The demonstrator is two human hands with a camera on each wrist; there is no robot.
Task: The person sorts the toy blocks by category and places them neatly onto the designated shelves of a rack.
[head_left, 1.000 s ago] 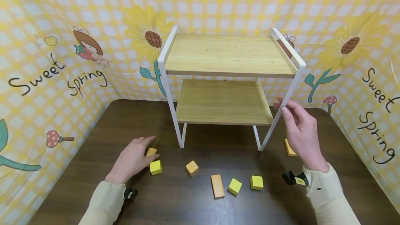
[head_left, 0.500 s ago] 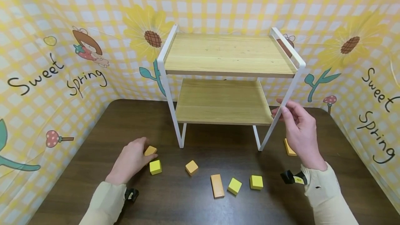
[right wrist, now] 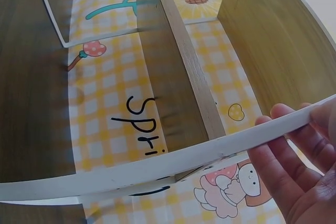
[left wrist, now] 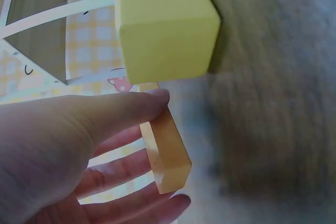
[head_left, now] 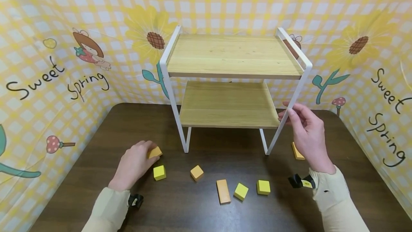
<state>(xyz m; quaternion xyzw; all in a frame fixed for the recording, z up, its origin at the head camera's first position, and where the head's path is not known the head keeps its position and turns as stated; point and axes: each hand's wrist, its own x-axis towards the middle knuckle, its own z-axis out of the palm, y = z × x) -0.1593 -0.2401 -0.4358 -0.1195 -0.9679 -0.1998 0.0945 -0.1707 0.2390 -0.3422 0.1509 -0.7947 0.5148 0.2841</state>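
Observation:
My left hand (head_left: 133, 165) pinches an orange wooden block (head_left: 155, 152) between thumb and fingers, left of the shelf. The left wrist view shows the thumb on one face of this long block (left wrist: 167, 153) and fingers on the other side. A yellow cube (head_left: 159, 172) lies just in front of it, apart from the hand. On the right, my right hand (head_left: 309, 135) holds the white front leg (head_left: 279, 137) of a two-tier shelf (head_left: 231, 54), thumb in front and fingers behind. In the right wrist view fingertips meet the white leg (right wrist: 268, 129).
On the dark table (head_left: 180, 210) lie an orange cube (head_left: 197, 173), a flat orange block (head_left: 223, 191) and two yellow cubes, one (head_left: 241, 191) left of the other (head_left: 263, 187). Another orange block (head_left: 298, 151) is beside the right wrist. A checked cloth (head_left: 128, 81) surrounds the table.
My left fingers have drawn in from a spread pose and now pinch the orange block, which sits slightly farther from the yellow cube. My right fingers have settled around the shelf leg.

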